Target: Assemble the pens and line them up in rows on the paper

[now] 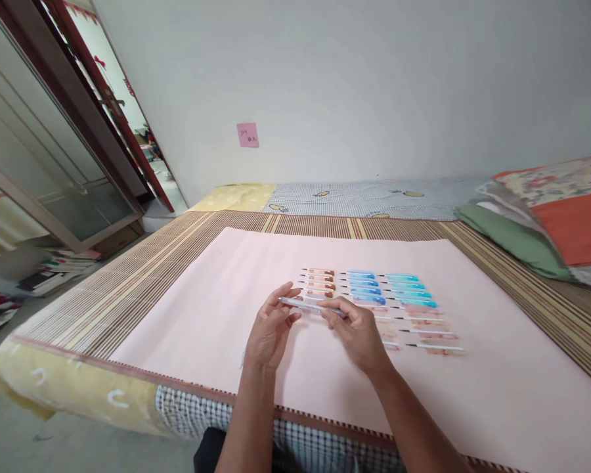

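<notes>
A slim, pale, see-through pen [300, 304] is held almost level above the pink sheet [187, 309]. My right hand [357, 332] pinches its right part between thumb and fingers. The curled fingers of my left hand [268, 328] close about its left end. Beyond and right of my hands, slim pens with dark tips pointing left lie in columns: orange-brown pens [320, 284], blue pens [365, 287] and teal pens [414, 289]. Nearer lie pale pink pens [433, 332], partly covered by my right hand. Something whitish [241, 358] shows beside my left wrist, mostly hidden.
The sheet lies on a striped mat [142, 276] over a bed. Folded bedding with an orange cover [581, 223] and a green cloth [512, 240] is piled at the right. A pink note [247, 135] sticks to the wall. Left stands a glass-panelled door [54, 131].
</notes>
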Demonstrator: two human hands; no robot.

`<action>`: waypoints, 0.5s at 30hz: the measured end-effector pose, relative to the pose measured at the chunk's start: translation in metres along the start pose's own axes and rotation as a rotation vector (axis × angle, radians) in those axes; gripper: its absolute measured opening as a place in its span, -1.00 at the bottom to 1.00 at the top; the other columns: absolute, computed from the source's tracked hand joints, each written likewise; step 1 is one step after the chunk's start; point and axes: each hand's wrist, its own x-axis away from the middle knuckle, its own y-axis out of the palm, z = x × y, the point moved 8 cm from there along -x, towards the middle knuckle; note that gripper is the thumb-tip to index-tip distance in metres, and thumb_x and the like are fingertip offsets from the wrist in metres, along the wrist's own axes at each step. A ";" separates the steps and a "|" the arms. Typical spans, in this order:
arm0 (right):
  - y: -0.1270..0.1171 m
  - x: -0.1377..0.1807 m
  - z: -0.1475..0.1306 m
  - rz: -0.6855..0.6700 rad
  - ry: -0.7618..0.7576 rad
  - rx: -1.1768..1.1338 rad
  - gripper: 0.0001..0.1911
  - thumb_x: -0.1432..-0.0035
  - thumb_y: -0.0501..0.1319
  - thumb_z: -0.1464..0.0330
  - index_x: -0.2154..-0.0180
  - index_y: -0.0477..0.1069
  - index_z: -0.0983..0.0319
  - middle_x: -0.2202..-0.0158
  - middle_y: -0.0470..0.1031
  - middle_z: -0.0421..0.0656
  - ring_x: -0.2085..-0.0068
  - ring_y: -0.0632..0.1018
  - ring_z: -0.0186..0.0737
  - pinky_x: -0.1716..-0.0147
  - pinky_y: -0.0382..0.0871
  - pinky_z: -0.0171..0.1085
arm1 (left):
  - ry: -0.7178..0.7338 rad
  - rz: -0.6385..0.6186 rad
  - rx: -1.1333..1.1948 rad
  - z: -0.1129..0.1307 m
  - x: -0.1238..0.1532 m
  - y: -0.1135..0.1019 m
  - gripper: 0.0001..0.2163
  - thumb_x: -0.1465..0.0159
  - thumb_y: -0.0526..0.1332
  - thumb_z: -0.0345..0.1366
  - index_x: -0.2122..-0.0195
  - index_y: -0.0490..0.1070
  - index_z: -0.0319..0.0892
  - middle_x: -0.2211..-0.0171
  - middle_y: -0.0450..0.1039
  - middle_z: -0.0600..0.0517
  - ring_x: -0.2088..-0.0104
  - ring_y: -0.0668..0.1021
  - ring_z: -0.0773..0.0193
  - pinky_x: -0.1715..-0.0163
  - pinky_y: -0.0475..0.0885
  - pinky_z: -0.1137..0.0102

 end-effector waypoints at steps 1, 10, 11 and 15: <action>0.001 0.000 0.000 0.002 -0.004 -0.002 -0.75 -0.22 0.28 0.19 0.19 0.61 0.20 0.40 0.55 -0.19 0.43 0.46 -0.27 0.43 0.34 -0.30 | 0.004 0.021 -0.013 -0.001 -0.001 -0.002 -0.58 0.04 0.55 -0.27 0.13 0.61 -0.18 0.09 0.59 -0.10 0.14 0.57 0.20 0.26 0.47 0.41; -0.001 0.000 0.013 0.022 0.074 -0.045 -0.74 -0.16 0.33 0.17 0.22 0.60 0.21 0.54 0.45 -0.25 0.48 0.45 -0.27 0.44 0.34 -0.30 | -0.012 -0.008 0.011 -0.002 -0.002 -0.002 -0.62 0.13 0.56 -0.40 0.23 0.65 -0.21 0.17 0.61 -0.07 0.15 0.58 0.23 0.20 0.45 0.45; -0.002 0.000 0.013 0.022 0.073 -0.048 -0.74 -0.16 0.34 0.17 0.22 0.60 0.21 0.54 0.45 -0.25 0.48 0.46 -0.27 0.43 0.34 -0.29 | -0.021 -0.044 0.032 -0.001 0.000 0.002 -0.55 0.14 0.56 -0.41 0.16 0.64 -0.18 0.06 0.60 -0.10 0.05 0.57 0.16 0.12 0.46 0.40; -0.002 0.000 0.011 0.033 0.069 -0.043 -0.73 -0.17 0.34 0.16 0.21 0.60 0.21 0.55 0.44 -0.25 0.48 0.45 -0.27 0.44 0.32 -0.29 | -0.016 -0.037 0.013 -0.001 0.001 0.003 -0.58 0.00 0.54 -0.26 0.09 0.61 -0.14 -0.02 0.57 -0.12 0.00 0.57 0.11 0.10 0.48 0.34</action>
